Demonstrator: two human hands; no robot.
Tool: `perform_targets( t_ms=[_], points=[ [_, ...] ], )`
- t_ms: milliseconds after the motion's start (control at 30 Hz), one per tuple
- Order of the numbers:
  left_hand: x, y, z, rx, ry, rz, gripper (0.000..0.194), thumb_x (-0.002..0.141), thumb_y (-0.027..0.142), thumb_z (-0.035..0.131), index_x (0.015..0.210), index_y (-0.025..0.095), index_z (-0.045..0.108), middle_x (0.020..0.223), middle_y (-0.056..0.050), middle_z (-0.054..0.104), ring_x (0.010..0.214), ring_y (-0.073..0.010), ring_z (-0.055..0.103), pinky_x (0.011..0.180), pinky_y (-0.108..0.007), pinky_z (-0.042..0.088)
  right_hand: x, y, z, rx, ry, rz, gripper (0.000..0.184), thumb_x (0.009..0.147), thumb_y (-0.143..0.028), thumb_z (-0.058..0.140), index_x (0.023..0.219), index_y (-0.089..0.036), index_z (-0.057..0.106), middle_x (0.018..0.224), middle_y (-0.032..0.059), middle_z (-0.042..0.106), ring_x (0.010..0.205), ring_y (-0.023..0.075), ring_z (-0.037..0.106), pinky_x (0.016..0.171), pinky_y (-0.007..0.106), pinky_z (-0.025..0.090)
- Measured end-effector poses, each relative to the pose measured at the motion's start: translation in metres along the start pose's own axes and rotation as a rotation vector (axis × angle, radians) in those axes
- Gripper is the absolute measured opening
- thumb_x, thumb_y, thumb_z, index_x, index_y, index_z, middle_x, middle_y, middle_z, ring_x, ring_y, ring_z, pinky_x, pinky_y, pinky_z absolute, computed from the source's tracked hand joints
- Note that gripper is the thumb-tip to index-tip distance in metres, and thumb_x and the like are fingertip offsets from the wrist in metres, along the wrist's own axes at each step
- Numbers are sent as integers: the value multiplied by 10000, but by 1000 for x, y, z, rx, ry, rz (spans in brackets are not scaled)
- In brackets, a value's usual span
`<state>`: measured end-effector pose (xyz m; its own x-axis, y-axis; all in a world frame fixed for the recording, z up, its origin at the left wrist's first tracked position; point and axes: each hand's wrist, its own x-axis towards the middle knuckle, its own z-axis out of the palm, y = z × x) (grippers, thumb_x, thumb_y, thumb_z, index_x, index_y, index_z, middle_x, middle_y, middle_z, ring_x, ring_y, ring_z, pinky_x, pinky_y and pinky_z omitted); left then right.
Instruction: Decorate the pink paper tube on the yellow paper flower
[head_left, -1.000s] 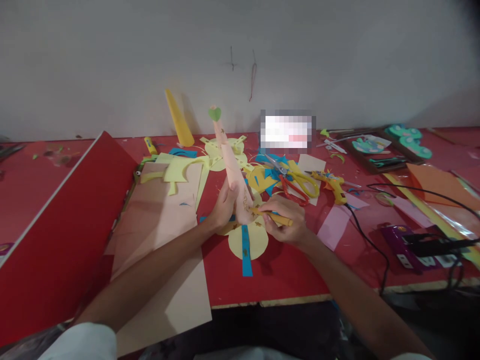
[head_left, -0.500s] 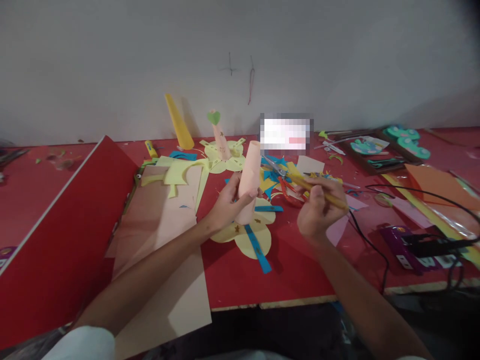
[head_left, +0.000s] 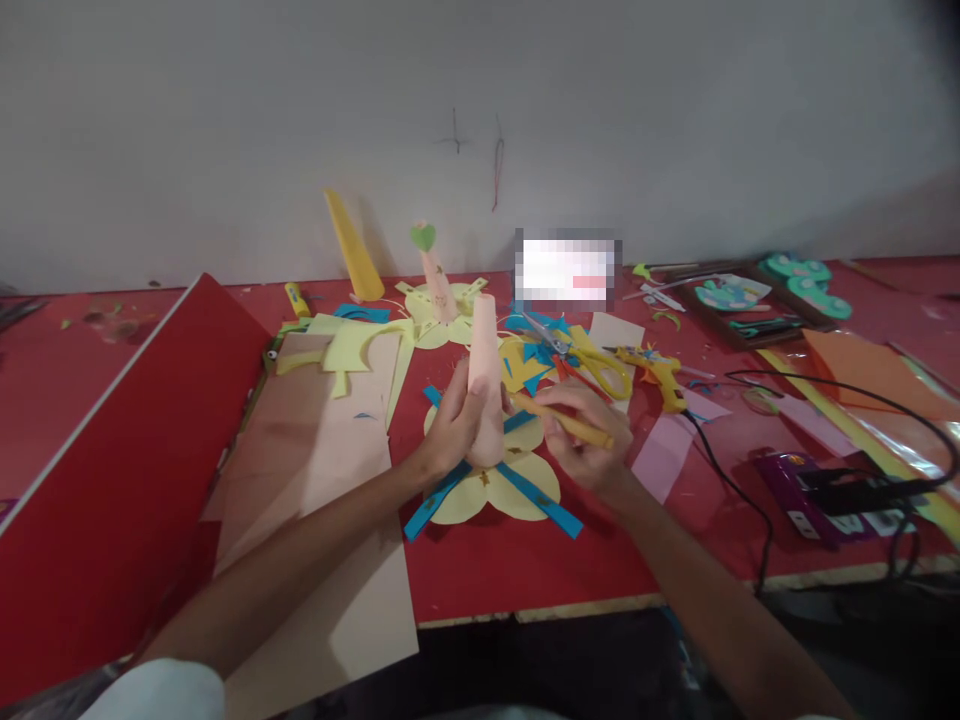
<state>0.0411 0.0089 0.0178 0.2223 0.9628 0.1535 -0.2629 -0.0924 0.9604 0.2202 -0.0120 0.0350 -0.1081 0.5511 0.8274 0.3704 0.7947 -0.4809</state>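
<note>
My left hand (head_left: 454, 425) is wrapped round an upright pink paper cone (head_left: 486, 350). The cone stands on a pale yellow flower-shaped paper base (head_left: 491, 498) with small gold stars and blue paper strips (head_left: 541, 498) spreading outward. In my right hand (head_left: 581, 445) is a yellow pen (head_left: 576, 426), pinched between the fingers. Its front end points at the cone's right side; whether it touches is too small to tell. Behind stands a similar pink cone (head_left: 441, 290) on a yellow flower base, with a green heart at its top.
Scissors (head_left: 604, 370) lie among blue and yellow paper scraps, beside a yellow glue gun (head_left: 664, 375) with a black cord. Beige sheets (head_left: 315, 480) and a red board (head_left: 127, 480) are at left. A yellow cone (head_left: 354, 250) leans near the wall; a purple box (head_left: 799, 495) sits at right.
My right hand has brought the pen left to the cone. The cone and its flower base have turned, so the blue strips point differently. The scissors and glue gun are now uncovered.
</note>
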Motion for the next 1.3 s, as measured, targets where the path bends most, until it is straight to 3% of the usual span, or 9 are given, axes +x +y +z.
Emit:
perform_targets(
  t_ms=[200, 600, 867, 1100, 1300],
  points=[
    [1, -1, 0, 8, 108, -36, 521, 928, 715, 569, 1094, 221, 588, 887, -27, 635, 775, -165, 635, 695, -294, 539, -3, 3, 5, -12, -25, -31, 230, 914, -157, 629, 1115, -261, 672, 891, 38, 748, 799, 211, 725, 739, 369, 612],
    [2, -6, -4, 39, 123, 13, 451, 956, 666, 565, 1060, 232, 632, 946, -48, 651, 963, -209, 643, 909, -336, 521, -4, 1, 9, 12, -90, -13, 208, 924, -181, 617, 1106, -262, 676, 892, 35, 760, 807, 203, 736, 759, 354, 626],
    [2, -3, -1, 20, 106, -27, 509, 930, 714, 563, 1065, 224, 591, 904, -28, 632, 788, -167, 623, 730, -294, 545, -5, 3, 8, -69, -13, -5, 173, 929, -194, 617, 1080, -262, 670, 863, 34, 748, 772, 205, 725, 730, 364, 621],
    [1, -4, -2, 59, 118, 13, 464, 956, 683, 547, 1005, 225, 602, 887, -27, 625, 839, -176, 614, 795, -298, 534, -5, 2, 9, -8, -56, -30, 186, 917, -166, 617, 1074, -255, 661, 852, 34, 736, 768, 199, 724, 716, 345, 618],
    [1, -7, -4, 58, 124, 9, 457, 966, 668, 545, 1071, 228, 613, 925, -34, 641, 880, -185, 630, 829, -310, 539, -4, 1, 9, -40, -40, -35, 212, 908, -144, 624, 1085, -258, 655, 856, 30, 735, 766, 190, 715, 723, 335, 614]
  ],
)
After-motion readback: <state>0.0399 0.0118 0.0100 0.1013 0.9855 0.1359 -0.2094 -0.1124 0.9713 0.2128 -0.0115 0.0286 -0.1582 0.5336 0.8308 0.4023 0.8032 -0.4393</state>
